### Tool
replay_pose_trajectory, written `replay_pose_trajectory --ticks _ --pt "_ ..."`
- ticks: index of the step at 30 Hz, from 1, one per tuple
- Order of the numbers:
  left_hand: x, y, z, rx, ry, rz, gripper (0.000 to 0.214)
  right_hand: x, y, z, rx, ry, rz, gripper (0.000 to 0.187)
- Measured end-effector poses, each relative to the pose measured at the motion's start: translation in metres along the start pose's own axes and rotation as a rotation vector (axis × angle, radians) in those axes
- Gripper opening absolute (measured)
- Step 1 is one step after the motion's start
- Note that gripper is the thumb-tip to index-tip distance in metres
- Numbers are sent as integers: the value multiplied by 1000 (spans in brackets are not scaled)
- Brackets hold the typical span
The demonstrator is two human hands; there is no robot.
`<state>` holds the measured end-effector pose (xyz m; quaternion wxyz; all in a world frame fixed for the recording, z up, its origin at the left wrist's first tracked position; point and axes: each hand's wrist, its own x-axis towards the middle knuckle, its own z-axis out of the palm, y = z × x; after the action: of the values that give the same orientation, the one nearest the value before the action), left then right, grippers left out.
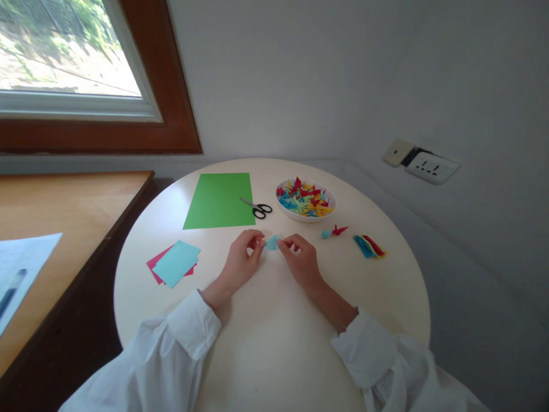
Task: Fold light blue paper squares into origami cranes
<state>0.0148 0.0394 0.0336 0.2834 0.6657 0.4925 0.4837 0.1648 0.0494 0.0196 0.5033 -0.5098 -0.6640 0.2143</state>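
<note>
A small light-blue piece of folded paper (271,243) sits between my two hands over the round cream table (266,343). My left hand (241,257) pinches its left edge with curled fingers. My right hand (300,260) pinches its right edge, fingers closed. Both sleeves are white. Behind my hands lie a green sheet (219,200) and black-handled scissors (258,208).
A white bowl (306,199) of several coloured folded papers stands at the back. Small red and teal folded pieces (334,231) and a stack of coloured strips (369,246) lie to the right. Light-blue and pink sheets (174,263) lie to the left. A wooden desk (64,212) adjoins.
</note>
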Motion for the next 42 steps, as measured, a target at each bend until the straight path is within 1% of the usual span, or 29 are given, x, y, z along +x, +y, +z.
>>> replay_pose_trajectory --ticks 3,7,9,13,16,21,23,25,28,31,35,39,42 --pt "0 1 -2 39 11 62 14 1 1 0 6 13 21 21" --pt "-2 4 -3 77 -32 154 26 2 2 -1 4 21 48 20" --pt "-2 5 -3 94 -58 170 29 2 2 -1 -3 17 60 20" --pt "-3 5 -2 123 -109 163 23 2 2 0 -11 8 61 20" --pt "-3 3 -2 135 -114 158 17 1 3 0 -8 -8 42 21" --pt "0 1 -2 133 -39 100 12 2 4 2 8 -28 63 23" --pt "1 1 -3 104 -10 57 11 3 5 2 75 -25 97 22" --pt "2 -1 -2 59 1 1 10 2 5 3 192 -40 130 27" --pt "4 -5 -1 -43 -4 -85 11 1 5 6 349 -104 137 38" --pt "6 -9 0 -152 -8 -148 13 -1 3 7 420 -155 141 43" --pt "6 -8 1 -242 -37 -184 16 -2 -1 7 500 -202 203 40" --pt "6 -5 1 -314 -78 -206 18 -1 -3 6 541 -216 241 40" --pt "6 -4 0 -341 -88 -222 18 0 -3 5 549 -200 231 32"
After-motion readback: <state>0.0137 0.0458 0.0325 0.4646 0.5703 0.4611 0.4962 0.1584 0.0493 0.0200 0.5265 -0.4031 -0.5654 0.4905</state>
